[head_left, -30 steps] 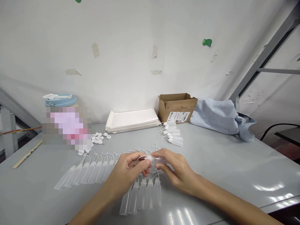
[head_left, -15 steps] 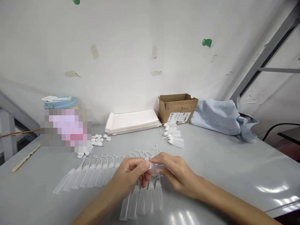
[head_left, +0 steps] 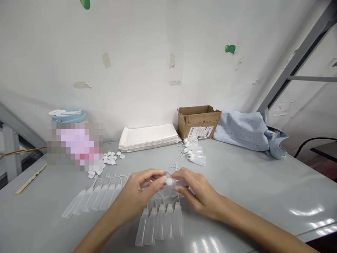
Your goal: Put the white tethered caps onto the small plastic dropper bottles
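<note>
My right hand (head_left: 196, 186) grips a small clear plastic squeeze bottle (head_left: 180, 182), which lies sideways with its white cap (head_left: 170, 181) toward the left. At that capped end, the thumb and index finger of my left hand (head_left: 147, 184) pinch; the other fingers curl loosely. Below both hands lies a short row of similar bottles (head_left: 161, 222) with thin bent tubes at their tops. Another row of bottles (head_left: 97, 198) extends to the left, partly hidden behind my left hand.
Loose white caps (head_left: 110, 157) lie at the back left beside a pixelated patch. Behind are a stack of white envelopes (head_left: 149, 136), a cardboard box (head_left: 199, 121) and a pale blue cloth (head_left: 240, 131). More bottles (head_left: 197, 160) lie before the box. A wooden strip (head_left: 31, 178) rests far left.
My left fingers have shifted slightly left and up, off the cap's side, exposing more of the white cap. The right hand keeps its hold on the bottle. The view has shifted slightly.
</note>
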`<state>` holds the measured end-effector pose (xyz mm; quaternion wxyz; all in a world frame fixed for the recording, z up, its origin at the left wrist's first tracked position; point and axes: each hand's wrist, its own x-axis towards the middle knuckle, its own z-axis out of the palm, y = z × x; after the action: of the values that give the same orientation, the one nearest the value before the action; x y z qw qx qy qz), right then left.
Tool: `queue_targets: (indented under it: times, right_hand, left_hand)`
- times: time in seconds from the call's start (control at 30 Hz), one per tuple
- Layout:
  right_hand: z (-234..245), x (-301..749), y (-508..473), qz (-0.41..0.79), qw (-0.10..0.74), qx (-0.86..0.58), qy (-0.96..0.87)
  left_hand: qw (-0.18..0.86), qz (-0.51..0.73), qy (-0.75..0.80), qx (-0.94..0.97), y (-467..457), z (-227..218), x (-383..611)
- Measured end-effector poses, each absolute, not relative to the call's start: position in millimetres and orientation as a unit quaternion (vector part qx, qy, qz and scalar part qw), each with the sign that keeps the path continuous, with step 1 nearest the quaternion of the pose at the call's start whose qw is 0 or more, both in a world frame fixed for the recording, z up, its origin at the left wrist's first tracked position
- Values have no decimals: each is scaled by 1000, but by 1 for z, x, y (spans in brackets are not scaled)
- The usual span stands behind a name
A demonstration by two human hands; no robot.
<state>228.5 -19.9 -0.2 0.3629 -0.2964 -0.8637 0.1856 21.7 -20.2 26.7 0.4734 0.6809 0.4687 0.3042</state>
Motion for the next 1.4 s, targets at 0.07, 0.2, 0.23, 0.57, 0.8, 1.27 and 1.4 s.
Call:
queue_targets:
  times: [0.07, 0.2, 0.23, 0.57, 0.8, 1.27, 1.4]
  right_hand:
    - [-2, 229, -18, 153, 372, -296, -866]
    - [0, 230, -17, 130, 372, -307, -866]
    - [0, 230, -17, 127, 367, -309, -868]
    - [-4, 229, -16, 95, 348, -305, -881]
    - [-6, 228, -16, 120, 348, -312, -876]
    - [-4, 227, -17, 201, 377, -301, -853]
    - [2, 227, -17, 322, 349, -350, -808]
  left_hand:
    - [449, 363, 499, 646, -17, 27, 18]
    - [440, 385, 506, 634, -17, 27, 20]
    - [449, 361, 498, 648, -18, 28, 22]
    - [468, 312, 474, 677, -23, 26, 32]
    - [476, 325, 460, 675, -25, 14, 36]
    - [435, 316, 462, 705, -24, 15, 37]
    - [356, 347, 444, 746, -23, 9, 36]
